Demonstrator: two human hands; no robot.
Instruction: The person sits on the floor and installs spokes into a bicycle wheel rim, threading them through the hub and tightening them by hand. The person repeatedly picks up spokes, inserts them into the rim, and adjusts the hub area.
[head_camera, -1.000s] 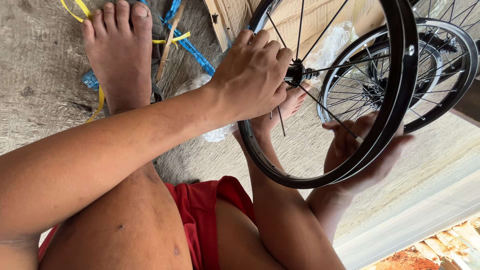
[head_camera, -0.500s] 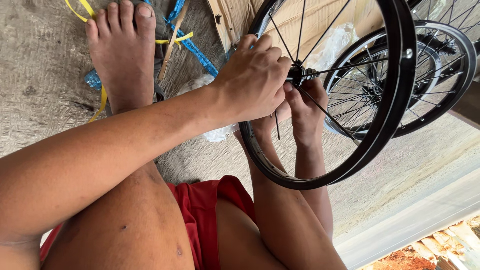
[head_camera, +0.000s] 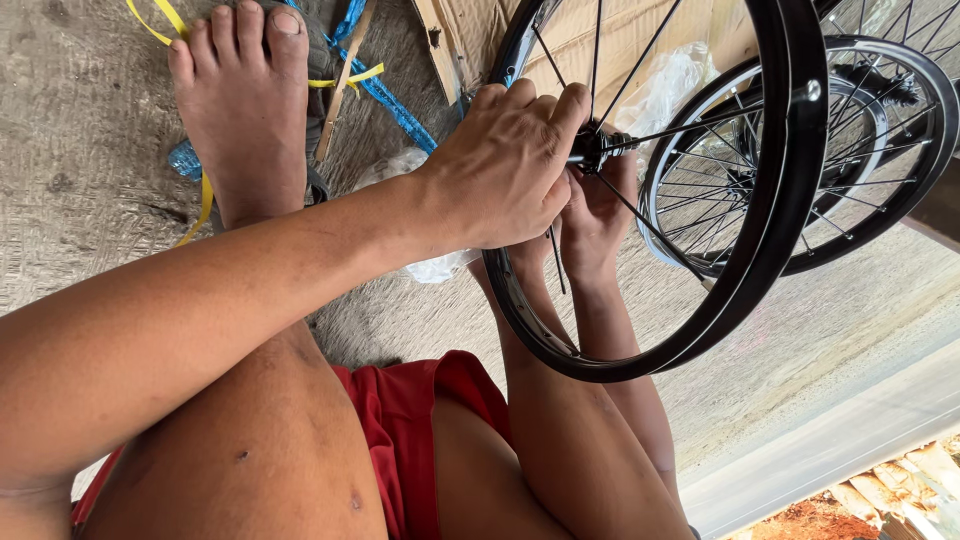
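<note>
A black-rimmed spoked bicycle wheel (head_camera: 790, 200) stands upright in front of me, between my knees. My left hand (head_camera: 500, 170) reaches across from the left and closes its fingers over the wheel's hub (head_camera: 592, 150) on the near side. My right hand (head_camera: 595, 215) comes up from below on the far side of the spokes, and its fingers grip the hub from behind. Both hands meet at the axle. My left hand hides most of my right hand's fingertips.
A second spoked wheel (head_camera: 900, 150) leans behind the first at the right. My bare left foot (head_camera: 245, 110) rests on the concrete floor among yellow straps (head_camera: 200, 200) and a blue strap (head_camera: 385, 95). Cardboard (head_camera: 620, 40) and a clear plastic bag (head_camera: 670, 85) lie beyond the wheel.
My right hand left the rim at the lower right and came up to the hub, where it now grips from behind. My left hand stayed on the hub.
</note>
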